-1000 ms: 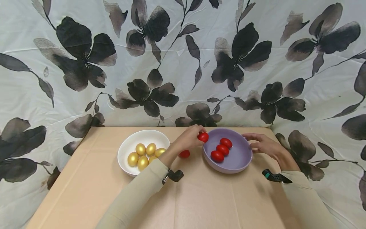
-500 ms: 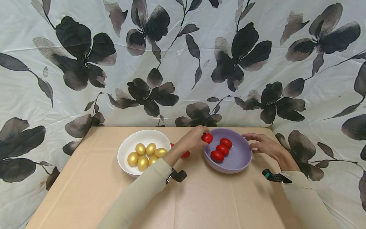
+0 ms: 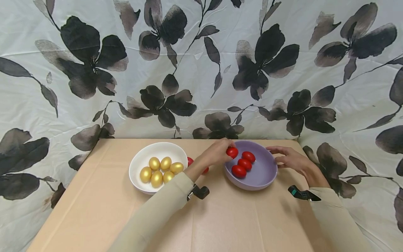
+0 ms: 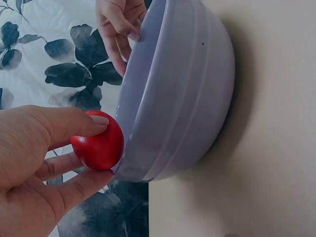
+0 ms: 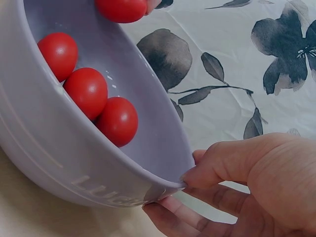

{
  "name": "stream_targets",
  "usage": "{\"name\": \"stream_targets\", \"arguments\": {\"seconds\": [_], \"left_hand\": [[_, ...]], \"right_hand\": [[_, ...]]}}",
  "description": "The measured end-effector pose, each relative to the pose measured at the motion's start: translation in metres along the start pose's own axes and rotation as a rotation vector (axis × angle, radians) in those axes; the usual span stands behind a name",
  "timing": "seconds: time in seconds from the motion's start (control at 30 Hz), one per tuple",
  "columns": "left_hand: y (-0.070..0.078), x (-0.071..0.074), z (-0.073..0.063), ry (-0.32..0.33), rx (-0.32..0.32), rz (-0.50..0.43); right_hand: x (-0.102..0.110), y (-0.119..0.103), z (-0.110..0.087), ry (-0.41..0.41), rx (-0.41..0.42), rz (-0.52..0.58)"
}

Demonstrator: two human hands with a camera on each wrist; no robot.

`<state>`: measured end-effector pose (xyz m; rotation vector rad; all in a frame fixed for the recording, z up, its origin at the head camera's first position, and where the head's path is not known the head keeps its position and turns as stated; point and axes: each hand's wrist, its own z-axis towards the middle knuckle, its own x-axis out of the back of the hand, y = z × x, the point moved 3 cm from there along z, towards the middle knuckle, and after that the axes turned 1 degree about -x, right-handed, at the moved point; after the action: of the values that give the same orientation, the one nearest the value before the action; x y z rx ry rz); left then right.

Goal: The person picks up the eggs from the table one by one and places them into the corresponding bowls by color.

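My left hand [image 3: 217, 153] pinches a shiny red egg [image 3: 232, 152] between thumb and fingers, at the left rim of the purple bowl [image 3: 263, 172]. In the left wrist view the thumb lies over the held red egg [image 4: 98, 145], which overlaps the bowl's edge. Three more red eggs [image 5: 86, 94] lie in a row inside the bowl. My right hand [image 3: 291, 162] holds the bowl's right rim; the right wrist view shows the thumb at the rim and fingers under it against the outer wall.
A white bowl [image 3: 136, 176] with several gold eggs [image 3: 156, 179] stands left of the purple one. Beside it, a red egg [image 3: 190, 161] and another red egg [image 3: 206, 170] show partly behind my left forearm. Floral cloth [image 3: 217, 77] hangs behind the table [image 3: 226, 224].
My left hand has carried the red egg rightward, from beside the purple bowl to over its left rim. The right hand has stayed at the bowl's right rim.
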<state>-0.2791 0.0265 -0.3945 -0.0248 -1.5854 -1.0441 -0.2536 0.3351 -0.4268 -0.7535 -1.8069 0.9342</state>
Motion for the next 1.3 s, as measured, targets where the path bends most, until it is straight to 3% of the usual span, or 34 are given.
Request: {"name": "stream_targets", "arguments": {"seconds": [0.6, 0.83, 1.1, 1.3], "left_hand": [[0.006, -0.015, 0.020, -0.068, -0.061, 0.089], [0.007, -0.025, 0.022, -0.118, -0.034, 0.081], [0.008, -0.035, 0.025, -0.141, -0.077, 0.214], [0.008, -0.037, 0.025, -0.146, -0.089, 0.237]], "right_hand": [[0.000, -0.001, 0.000, 0.007, -0.009, -0.015], [0.000, -0.002, 0.000, 0.007, -0.010, 0.001], [-0.001, -0.003, 0.001, 0.010, -0.018, -0.021], [0.000, -0.002, 0.001, 0.005, -0.024, -0.013]]}}
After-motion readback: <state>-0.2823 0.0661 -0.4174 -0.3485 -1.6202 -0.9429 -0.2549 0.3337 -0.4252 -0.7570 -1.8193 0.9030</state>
